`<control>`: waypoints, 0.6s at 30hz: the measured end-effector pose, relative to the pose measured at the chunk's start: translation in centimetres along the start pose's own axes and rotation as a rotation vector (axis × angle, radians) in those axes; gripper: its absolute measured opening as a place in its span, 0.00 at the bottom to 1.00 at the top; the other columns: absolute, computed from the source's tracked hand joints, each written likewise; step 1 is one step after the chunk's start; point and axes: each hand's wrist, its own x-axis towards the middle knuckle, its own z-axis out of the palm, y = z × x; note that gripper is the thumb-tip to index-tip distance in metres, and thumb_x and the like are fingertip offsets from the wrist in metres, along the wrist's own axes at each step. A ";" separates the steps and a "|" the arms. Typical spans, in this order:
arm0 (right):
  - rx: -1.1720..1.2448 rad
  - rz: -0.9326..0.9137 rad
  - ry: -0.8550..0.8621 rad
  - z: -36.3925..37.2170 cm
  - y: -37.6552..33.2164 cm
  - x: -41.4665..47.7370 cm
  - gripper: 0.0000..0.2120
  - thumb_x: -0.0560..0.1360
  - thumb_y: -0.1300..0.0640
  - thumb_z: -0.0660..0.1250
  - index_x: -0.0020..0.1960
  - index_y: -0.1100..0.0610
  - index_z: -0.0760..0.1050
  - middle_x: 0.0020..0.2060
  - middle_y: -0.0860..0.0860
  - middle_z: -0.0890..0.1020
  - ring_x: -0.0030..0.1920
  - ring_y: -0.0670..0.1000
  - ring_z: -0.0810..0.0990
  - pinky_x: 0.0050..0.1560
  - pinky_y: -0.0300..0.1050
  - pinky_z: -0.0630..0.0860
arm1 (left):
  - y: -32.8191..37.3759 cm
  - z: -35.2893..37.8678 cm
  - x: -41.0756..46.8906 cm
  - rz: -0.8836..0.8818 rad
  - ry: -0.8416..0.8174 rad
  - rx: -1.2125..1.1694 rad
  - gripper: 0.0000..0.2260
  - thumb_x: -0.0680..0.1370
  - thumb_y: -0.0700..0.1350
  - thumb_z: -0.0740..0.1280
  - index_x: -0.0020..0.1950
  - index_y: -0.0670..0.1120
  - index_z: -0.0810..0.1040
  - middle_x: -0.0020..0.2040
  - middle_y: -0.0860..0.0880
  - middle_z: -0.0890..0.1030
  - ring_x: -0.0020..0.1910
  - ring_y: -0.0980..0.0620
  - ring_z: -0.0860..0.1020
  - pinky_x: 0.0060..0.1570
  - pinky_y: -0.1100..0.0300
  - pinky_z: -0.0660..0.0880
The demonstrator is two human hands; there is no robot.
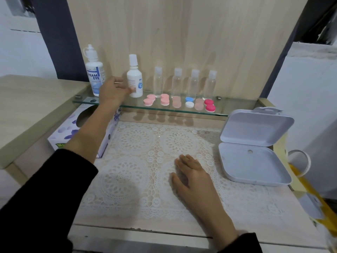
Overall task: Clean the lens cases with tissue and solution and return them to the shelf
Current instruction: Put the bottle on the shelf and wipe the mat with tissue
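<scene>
Six twin-capped lens cases (pinks, peach, blue-white) are lining the glass shelf mid-frame, just right of the left hand, whose released grip is touching the solution bottle; the right hand is resting flat.

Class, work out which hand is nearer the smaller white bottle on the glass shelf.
Left. The left hand is at the shelf, fingers beside the smaller white bottle; the right hand lies flat on the lace mat, in front of it.

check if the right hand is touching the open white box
Apart: the head view shows lace mat between the right hand and the open white box.
</scene>
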 end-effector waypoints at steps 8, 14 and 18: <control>0.013 -0.008 0.030 0.1 0.1 0.0 0.24 0.80 0.48 0.60 0.74 0.54 0.66 0.75 0.49 0.63 0.76 0.46 0.55 0.76 0.41 0.50 | -4.4 -4.3 -2.9 0.117 0.122 -0.105 0.12 0.74 0.33 0.64 0.55 0.44 0.79 0.49 0.49 0.81 0.46 0.56 0.78 0.55 0.60 0.75; 0.012 -0.007 0.033 0.2 0.1 0.0 0.26 0.79 0.44 0.58 0.74 0.55 0.67 0.75 0.48 0.64 0.76 0.45 0.55 0.76 0.40 0.49 | -6.7 -9.1 -1.4 0.125 -0.084 0.521 0.09 0.75 0.38 0.67 0.50 0.51 0.81 0.45 0.52 0.81 0.34 0.54 0.79 0.32 0.71 0.73; 0.000 -0.010 0.036 0.2 0.1 -0.2 0.26 0.79 0.45 0.58 0.73 0.54 0.67 0.75 0.49 0.64 0.76 0.45 0.56 0.75 0.38 0.48 | -7.1 -9.5 -1.1 0.296 -0.265 0.953 0.09 0.76 0.43 0.67 0.54 0.50 0.83 0.52 0.46 0.83 0.47 0.47 0.78 0.52 0.55 0.74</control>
